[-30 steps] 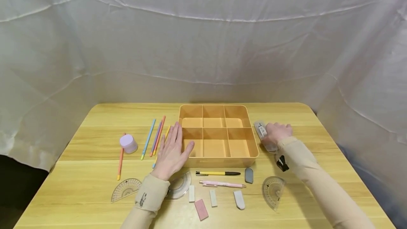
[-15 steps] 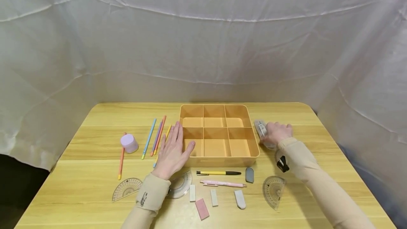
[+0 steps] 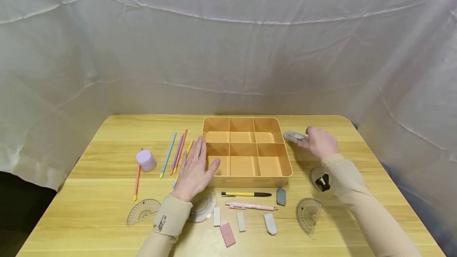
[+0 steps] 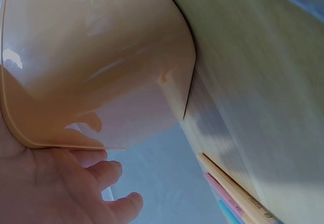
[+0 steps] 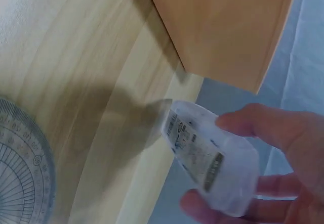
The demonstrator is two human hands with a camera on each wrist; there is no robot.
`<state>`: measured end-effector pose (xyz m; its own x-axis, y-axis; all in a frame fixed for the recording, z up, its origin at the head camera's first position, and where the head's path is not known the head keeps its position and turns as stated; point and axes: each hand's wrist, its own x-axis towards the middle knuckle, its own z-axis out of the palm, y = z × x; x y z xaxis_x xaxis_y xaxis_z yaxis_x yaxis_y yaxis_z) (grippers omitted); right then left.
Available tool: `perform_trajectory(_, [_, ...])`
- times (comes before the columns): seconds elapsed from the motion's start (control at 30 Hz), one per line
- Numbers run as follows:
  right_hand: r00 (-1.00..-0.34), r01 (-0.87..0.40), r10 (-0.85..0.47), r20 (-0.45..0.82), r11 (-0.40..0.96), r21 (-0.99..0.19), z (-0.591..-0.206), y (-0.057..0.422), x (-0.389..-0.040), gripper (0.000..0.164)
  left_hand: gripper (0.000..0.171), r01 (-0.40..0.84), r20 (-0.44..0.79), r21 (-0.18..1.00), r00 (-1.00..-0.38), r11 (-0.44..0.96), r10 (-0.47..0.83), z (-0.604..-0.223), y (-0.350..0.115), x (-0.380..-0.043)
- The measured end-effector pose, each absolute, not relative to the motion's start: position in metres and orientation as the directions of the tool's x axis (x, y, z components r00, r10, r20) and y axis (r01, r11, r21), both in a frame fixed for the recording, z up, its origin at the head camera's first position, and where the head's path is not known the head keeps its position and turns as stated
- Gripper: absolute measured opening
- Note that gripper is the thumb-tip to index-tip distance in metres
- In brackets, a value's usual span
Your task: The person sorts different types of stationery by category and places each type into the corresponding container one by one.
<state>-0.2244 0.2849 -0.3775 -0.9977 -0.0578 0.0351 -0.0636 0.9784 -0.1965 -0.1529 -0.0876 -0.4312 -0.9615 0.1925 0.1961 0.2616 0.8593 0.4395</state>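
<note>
At the far left of the table [image 3: 100, 197], an orange pencil [image 3: 137, 183] is partly covered by a lilac tub [image 3: 146, 160]; a protractor [image 3: 143, 211] is placed nearer. To their right, a blue pencil [image 3: 168, 156] and a purple pencil [image 3: 177, 156] are laid side by side.

The left hand [image 3: 194, 169] is rested at the left wall of the box [image 3: 254, 181]; its fingers are straight and its thumb is spread over the near-left compartment. The yellow pencil [image 3: 190, 148] is partly covered by this hand. Lettering on that pencil is shown by the left wrist view only; the six compartments are shown by the head view only.

Between the box and the near edge, a yellow pen [image 3: 246, 194], a pink pen [image 3: 251, 206] and a pink eraser [image 3: 227, 234] are laid out.

At the right, a clear case [image 5: 210, 153] is gripped by the right hand [image 3: 321, 142]. In the head view, the case is partly hidden by the hand; in the right wrist view, its printed label is exposed.

The case is held at the left side of the right hand, between thumb and fingers. It is positioned right of the box, with a gap shown by the right wrist view. Contact between case and table cannot be determined.
</note>
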Motion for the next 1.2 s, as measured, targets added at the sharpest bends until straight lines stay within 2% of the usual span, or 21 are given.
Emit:
perform_trajectory(0.13, [-0.99, -0.074, -0.048, 0.133, 0.976, -0.203, -0.377, 0.288, -0.223, 0.052, 0.08, 0.259, 0.193, 0.443, -0.962, 0.858, 0.191, -0.431, -0.088, -0.153])
perform_trajectory(0.27, [-0.96, -0.119, -0.065, 0.271, 0.975, -0.188, -0.38, 0.289, -0.223, 0.047, 0.08, 0.259, 0.197, 0.45, -0.962, 0.855, 0.188, -0.431, -0.088, -0.152])
perform_trajectory(0.6, [-0.815, -0.259, -0.096, 0.572, 0.943, -0.211, -0.382, 0.284, -0.223, 0.05, 0.08, 0.26, 0.199, 0.446, -0.962, 0.856, 0.189, -0.432, -0.089, -0.152])
perform_trajectory(1.07, [-0.663, -0.406, -0.095, 0.743, 0.879, -0.25, -0.368, 0.271, -0.212, 0.049, 0.08, 0.264, 0.204, 0.448, -0.96, 0.854, 0.189, -0.432, -0.09, -0.152])
perform_trajectory(1.2, [-0.641, -0.463, -0.104, 0.76, 0.843, -0.275, -0.363, 0.267, -0.21, 0.05, 0.08, 0.271, 0.215, 0.442, -0.957, 0.855, 0.193, -0.433, -0.09, -0.153])
